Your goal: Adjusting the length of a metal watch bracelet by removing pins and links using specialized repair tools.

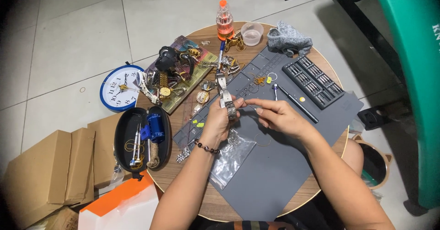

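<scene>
My left hand [219, 122] grips the metal watch band [227, 97] at frame centre, long axis vertical; right hand [277, 115] pinches a thin tool [251, 106] just right of it.

Bright even light, soft shadows, dark vignetted corners

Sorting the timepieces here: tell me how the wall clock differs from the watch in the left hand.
The wall clock is round, blue-rimmed and white-faced, lying on the floor; the watch is silver metal with a link band, held over the grey mat in the left hand. The clock looks far larger.

Blue-rimmed wall clock [120, 87], screwdriver bit tray [313, 81], cardboard boxes [50, 168]
</scene>
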